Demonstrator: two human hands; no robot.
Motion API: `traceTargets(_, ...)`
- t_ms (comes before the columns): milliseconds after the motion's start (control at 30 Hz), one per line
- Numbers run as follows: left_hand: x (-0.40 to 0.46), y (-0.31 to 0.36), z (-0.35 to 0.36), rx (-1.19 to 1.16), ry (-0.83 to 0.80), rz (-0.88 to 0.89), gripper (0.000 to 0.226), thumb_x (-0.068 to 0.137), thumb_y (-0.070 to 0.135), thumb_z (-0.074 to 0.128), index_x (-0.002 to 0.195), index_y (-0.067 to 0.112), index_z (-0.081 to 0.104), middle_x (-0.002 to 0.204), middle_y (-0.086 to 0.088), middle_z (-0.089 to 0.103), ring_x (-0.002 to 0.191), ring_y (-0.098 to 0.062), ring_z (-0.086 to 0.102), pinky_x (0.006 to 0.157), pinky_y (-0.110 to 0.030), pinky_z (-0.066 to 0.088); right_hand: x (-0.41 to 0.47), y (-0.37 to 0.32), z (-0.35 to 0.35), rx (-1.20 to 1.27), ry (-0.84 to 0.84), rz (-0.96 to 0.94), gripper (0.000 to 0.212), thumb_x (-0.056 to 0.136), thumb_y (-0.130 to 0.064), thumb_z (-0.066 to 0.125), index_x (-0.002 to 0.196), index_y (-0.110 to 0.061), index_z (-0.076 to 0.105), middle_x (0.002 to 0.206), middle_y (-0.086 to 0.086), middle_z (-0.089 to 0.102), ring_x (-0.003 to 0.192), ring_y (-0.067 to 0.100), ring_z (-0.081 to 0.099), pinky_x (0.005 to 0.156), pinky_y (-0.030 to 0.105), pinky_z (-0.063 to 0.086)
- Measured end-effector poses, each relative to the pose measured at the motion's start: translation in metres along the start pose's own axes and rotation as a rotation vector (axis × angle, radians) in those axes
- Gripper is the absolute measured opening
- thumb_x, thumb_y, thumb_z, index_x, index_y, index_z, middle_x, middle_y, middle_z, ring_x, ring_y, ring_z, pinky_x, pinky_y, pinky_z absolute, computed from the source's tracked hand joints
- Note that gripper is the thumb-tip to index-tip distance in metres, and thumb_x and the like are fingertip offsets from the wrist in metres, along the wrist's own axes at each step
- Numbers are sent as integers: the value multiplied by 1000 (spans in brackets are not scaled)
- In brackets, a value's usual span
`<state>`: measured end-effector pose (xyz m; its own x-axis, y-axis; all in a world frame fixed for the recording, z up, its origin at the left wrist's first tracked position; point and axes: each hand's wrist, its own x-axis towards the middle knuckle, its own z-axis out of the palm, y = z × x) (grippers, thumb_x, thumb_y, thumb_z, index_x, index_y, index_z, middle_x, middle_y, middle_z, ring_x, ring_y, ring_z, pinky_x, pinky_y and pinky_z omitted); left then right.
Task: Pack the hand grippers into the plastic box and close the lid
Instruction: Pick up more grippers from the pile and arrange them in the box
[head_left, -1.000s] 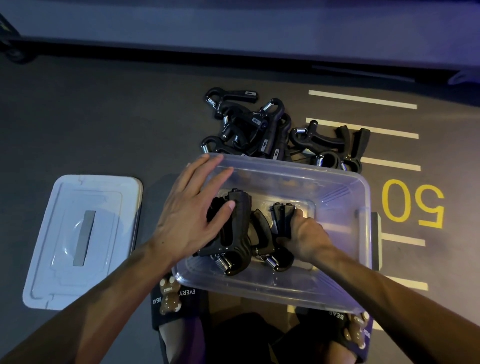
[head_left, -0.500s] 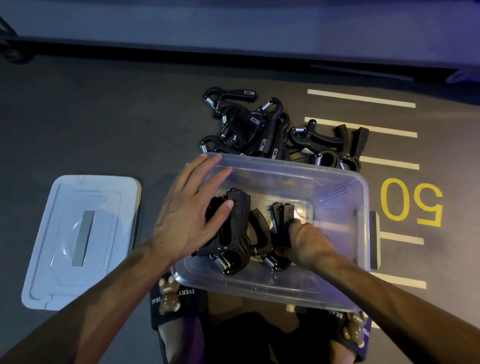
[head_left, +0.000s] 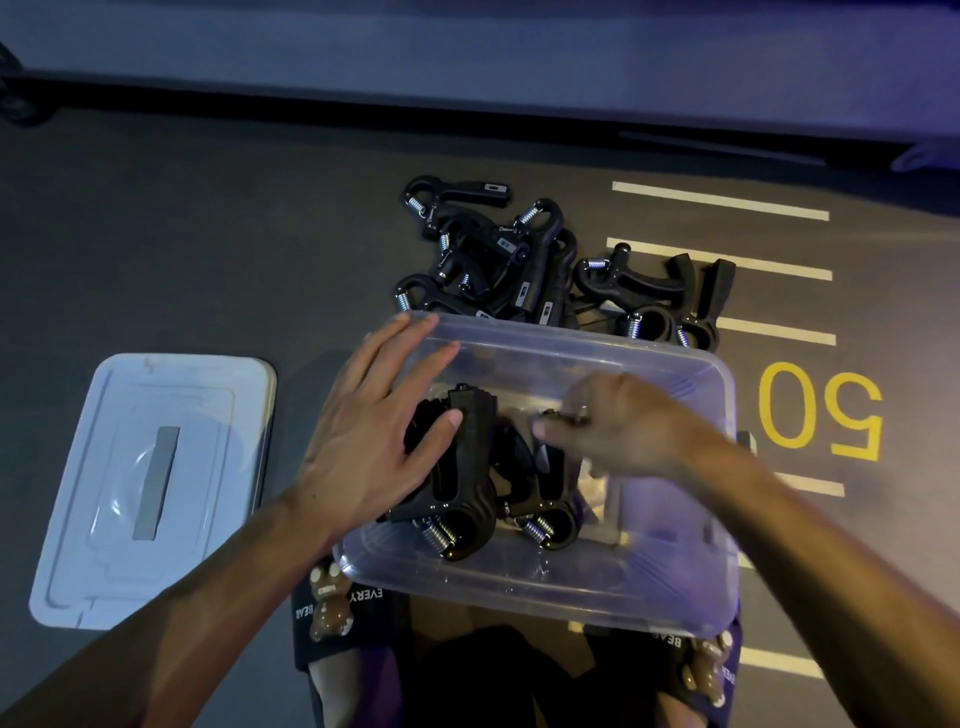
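Plastic box (head_left: 675, 587), clear, lidless, on floor: two hand grippers (head_left: 467, 483) inside, long axes front-to-back, springs toward the person. Left hand (head_left: 363, 441), fingers straight, rests on one. Right hand (head_left: 618, 431) above: blurred, grasp indeterminable. Loose pile (head_left: 519, 265) behind box. Lid (head_left: 150, 488) left of box.

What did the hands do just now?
The right hand let go of the gripper it set in the box and lifted up. The left hand stayed on the other gripper; lid and pile didn't move.
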<state>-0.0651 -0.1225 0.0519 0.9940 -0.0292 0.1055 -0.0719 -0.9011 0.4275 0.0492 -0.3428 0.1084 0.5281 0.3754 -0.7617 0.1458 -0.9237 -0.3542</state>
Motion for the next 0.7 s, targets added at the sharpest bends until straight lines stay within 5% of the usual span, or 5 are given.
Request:
traceTargets(100,0,0,0,-10,-3,-1,55,100,39,57,148,13,50,163,-6,34,154,-26,24,120,-52,30,-3,-11,-51,417,177,-154,24,96,-33,63,95,-10,70,81,7,76,66,20,72,55,29,57)
traceTargets(233,0,0,0,-16,5,-1,55,99,38,58,147,12,51,162,-7,35,153,-26,25,120,-50,30,62,32,-79,-1,655,-13,13,89,-29,63,91,-19,70,90,7,72,82,30,68,71,33,54)
traceTargets(433,1,1,-1,-13,1,-1,55,99,38,58,147,11,52,162,-7,36,153,-26,25,121,-49,30,128,106,-74,-135,414,303,45,84,-23,75,125,-16,59,110,12,64,106,37,63,93,47,54)
traceTargets(700,1,2,-2,-22,2,-8,54,100,39,56,146,11,52,162,-7,36,153,-26,25,120,-51,31,143,137,-64,44,492,243,42,76,-25,82,112,-12,66,109,13,68,98,36,66,89,47,57)
